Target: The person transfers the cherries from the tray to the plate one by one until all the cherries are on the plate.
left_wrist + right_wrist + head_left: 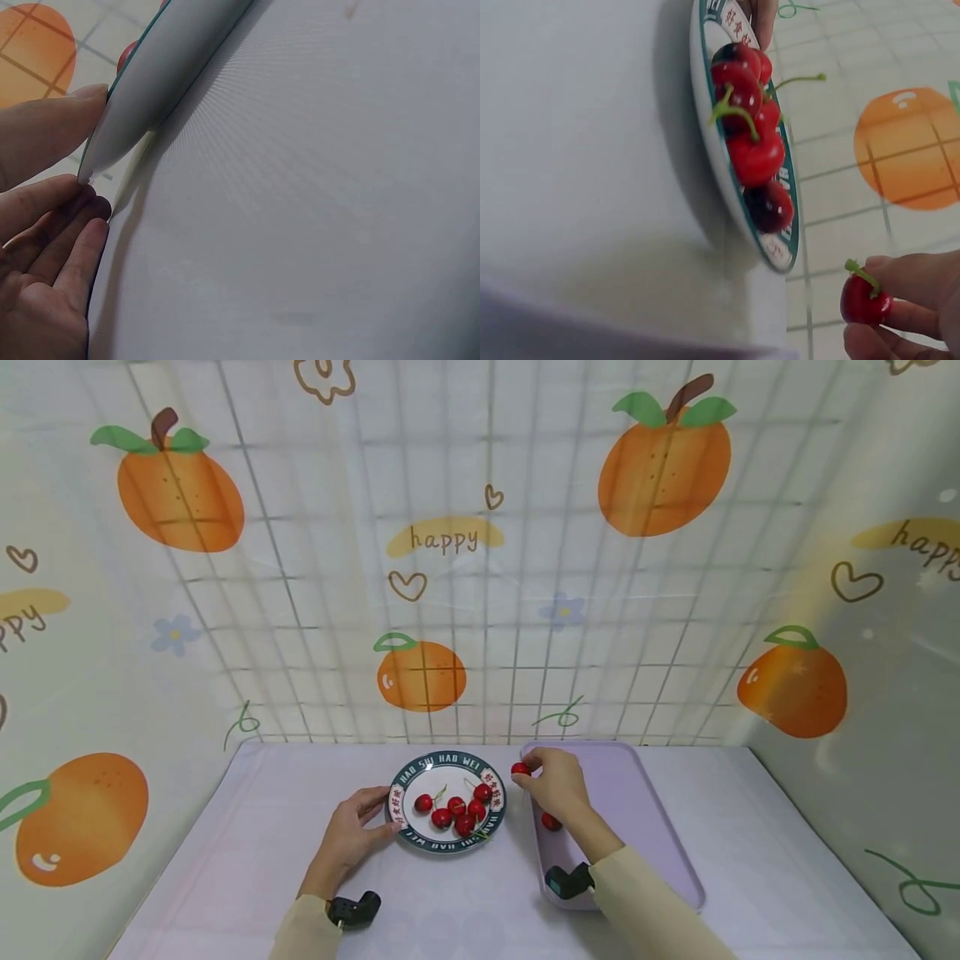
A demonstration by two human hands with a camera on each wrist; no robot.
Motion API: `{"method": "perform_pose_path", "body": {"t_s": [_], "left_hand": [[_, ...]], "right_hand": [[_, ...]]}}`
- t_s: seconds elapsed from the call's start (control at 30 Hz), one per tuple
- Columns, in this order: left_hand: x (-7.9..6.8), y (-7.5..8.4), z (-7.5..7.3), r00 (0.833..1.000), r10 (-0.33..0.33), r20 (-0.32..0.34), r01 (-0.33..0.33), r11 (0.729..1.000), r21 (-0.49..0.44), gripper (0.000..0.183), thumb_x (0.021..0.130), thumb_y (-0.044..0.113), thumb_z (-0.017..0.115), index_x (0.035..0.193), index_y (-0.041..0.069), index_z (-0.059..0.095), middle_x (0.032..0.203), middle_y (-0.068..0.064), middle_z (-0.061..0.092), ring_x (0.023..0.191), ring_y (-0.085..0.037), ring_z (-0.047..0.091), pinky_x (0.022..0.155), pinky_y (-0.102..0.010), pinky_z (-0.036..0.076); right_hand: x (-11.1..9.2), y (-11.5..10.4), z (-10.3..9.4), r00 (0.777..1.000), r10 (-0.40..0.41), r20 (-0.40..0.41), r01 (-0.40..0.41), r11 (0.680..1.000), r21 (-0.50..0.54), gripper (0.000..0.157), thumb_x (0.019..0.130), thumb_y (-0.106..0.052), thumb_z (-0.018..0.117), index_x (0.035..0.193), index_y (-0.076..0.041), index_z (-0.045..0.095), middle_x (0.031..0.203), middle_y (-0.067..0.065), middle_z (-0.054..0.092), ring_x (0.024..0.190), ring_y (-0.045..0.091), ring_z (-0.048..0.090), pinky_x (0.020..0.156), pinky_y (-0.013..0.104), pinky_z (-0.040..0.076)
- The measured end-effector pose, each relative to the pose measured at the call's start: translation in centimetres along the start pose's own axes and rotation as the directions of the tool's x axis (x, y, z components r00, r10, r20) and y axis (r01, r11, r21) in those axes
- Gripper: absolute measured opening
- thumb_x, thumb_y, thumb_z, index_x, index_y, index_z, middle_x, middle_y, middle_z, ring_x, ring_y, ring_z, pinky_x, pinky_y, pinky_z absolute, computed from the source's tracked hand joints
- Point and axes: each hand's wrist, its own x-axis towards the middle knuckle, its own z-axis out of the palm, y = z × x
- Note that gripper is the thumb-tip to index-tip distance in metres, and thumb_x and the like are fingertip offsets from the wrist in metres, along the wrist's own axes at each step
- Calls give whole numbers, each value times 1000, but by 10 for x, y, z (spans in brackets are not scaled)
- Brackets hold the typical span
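Note:
A round plate point(447, 845) with a dark green lettered rim carries several red cherries point(465, 825), some with green stems. My left hand point(352, 831) holds the plate's left edge, thumb and fingers at the rim. Over the far left corner of the lilac tray point(637, 827), my right hand point(558, 785) pinches one cherry point(866, 298) between thumb and fingers, its short green stem showing in the right wrist view. Below that hand another cherry point(551, 821) lies in the tray, close to its left side.
Plate and tray stand side by side on a white table point(247, 843), a narrow gap between them. A white curtain point(315, 610) printed with oranges hangs behind the table over a wire grid and continues along both sides.

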Motion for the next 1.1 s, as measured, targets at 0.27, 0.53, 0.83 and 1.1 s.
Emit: {"method": "perform_pose_path", "body": {"t_s": [0.27, 0.53, 0.83, 1.1], "left_hand": [[2, -5, 0, 999, 28, 15, -27, 999, -19, 70, 79, 10, 93, 142, 5, 63, 148, -14, 59, 142, -35, 53, 116, -38, 47], [4, -6, -1, 999, 42, 4, -42, 999, -2, 70, 79, 9, 93, 142, 4, 63, 147, -15, 59, 141, -35, 53, 117, -40, 47], [3, -4, 0, 1000, 11, 6, -11, 1000, -22, 69, 80, 8, 91, 142, 4, 62, 149, -16, 58, 142, -37, 52, 117, -42, 47], [4, -5, -2, 1000, 15, 10, -14, 1000, -25, 68, 80, 8, 91, 142, 5, 62, 150, -16, 57, 142, -37, 52, 117, -42, 47]], "right_hand": [[2, -16, 15, 1000, -16, 18, 16, 1000, 24, 23, 87, -19, 88, 102, -5, 79, 94, 5, 75, 78, 19, 59, 64, 30, 53], [5, -31, 27, 998, -44, 52, 43, 999, 27, 22, 87, -19, 88, 102, -5, 80, 96, 6, 76, 77, 19, 59, 63, 29, 56], [8, -42, 48, 995, -44, 94, 40, 999, 36, 20, 89, -21, 87, 104, -8, 81, 96, 4, 75, 85, 21, 58, 66, 28, 59], [9, -51, 59, 987, -41, 157, 33, 998, 52, 28, 90, -21, 86, 113, -7, 79, 102, 7, 76, 86, 20, 59, 66, 25, 62]]}}
